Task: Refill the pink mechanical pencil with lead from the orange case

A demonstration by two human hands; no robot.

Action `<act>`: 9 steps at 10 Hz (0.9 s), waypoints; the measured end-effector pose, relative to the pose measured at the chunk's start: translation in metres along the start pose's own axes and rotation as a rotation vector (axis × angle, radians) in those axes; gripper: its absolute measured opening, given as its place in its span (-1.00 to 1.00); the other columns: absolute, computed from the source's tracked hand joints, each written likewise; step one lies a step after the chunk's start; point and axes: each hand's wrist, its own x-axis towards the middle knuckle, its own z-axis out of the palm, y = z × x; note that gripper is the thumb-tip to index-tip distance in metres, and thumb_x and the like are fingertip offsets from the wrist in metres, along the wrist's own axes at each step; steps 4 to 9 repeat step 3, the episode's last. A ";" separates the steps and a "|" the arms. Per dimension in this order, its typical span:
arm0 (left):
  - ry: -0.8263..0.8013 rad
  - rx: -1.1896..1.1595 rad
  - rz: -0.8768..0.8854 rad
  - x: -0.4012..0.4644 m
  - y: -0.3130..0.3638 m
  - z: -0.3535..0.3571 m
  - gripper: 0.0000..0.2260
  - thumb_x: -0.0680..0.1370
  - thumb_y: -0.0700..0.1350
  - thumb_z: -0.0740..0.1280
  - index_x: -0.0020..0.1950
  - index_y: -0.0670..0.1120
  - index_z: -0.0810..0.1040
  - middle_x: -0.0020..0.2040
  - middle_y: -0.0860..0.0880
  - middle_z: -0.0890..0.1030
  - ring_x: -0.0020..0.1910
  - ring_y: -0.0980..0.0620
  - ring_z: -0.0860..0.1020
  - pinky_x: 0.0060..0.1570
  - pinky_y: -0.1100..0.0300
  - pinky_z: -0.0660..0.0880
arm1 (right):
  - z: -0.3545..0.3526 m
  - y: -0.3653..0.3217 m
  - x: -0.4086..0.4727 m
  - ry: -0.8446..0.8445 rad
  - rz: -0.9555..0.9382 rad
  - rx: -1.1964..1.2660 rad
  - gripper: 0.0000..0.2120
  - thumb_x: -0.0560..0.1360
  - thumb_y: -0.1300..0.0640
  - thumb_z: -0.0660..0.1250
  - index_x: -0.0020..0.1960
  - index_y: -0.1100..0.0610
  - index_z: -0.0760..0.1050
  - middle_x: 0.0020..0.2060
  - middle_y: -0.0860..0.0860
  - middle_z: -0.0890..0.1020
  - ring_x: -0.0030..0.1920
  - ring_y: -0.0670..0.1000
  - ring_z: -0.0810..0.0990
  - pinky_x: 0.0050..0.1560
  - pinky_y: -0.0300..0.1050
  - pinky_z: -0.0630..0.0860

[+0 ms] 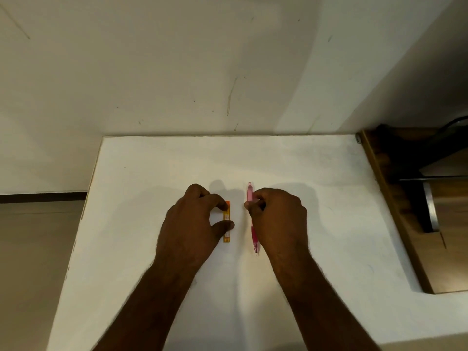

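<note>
Pink pencil (254, 234) and orange case (227, 222) (both gripped) lie mid-table (152, 173).

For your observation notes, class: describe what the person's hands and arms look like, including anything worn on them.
Both the left hand and the right hand are bare: no gloves, rings, watch or bracelets visible. Both forearms are uncovered to the bottom edge of the picture, with no sleeves in view. Fine hair shows on the forearms.
</note>
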 end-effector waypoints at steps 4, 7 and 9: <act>0.124 -0.001 0.100 0.000 0.004 -0.006 -0.62 0.44 0.22 0.43 0.19 0.10 0.60 0.14 0.08 0.55 0.10 0.05 0.52 0.07 0.14 0.50 | -0.007 -0.004 -0.003 0.166 0.048 0.080 -0.47 0.53 -0.34 0.27 0.29 0.01 0.58 0.09 -0.01 0.72 0.06 0.01 0.69 0.01 -0.17 0.45; 0.124 -0.001 0.100 0.000 0.004 -0.006 -0.62 0.44 0.22 0.43 0.19 0.10 0.60 0.14 0.08 0.55 0.10 0.05 0.52 0.07 0.14 0.50 | -0.007 -0.004 -0.003 0.166 0.048 0.080 -0.47 0.53 -0.34 0.27 0.29 0.01 0.58 0.09 -0.01 0.72 0.06 0.01 0.69 0.01 -0.17 0.45; 0.124 -0.001 0.100 0.000 0.004 -0.006 -0.62 0.44 0.22 0.43 0.19 0.10 0.60 0.14 0.08 0.55 0.10 0.05 0.52 0.07 0.14 0.50 | -0.007 -0.004 -0.003 0.166 0.048 0.080 -0.47 0.53 -0.34 0.27 0.29 0.01 0.58 0.09 -0.01 0.72 0.06 0.01 0.69 0.01 -0.17 0.45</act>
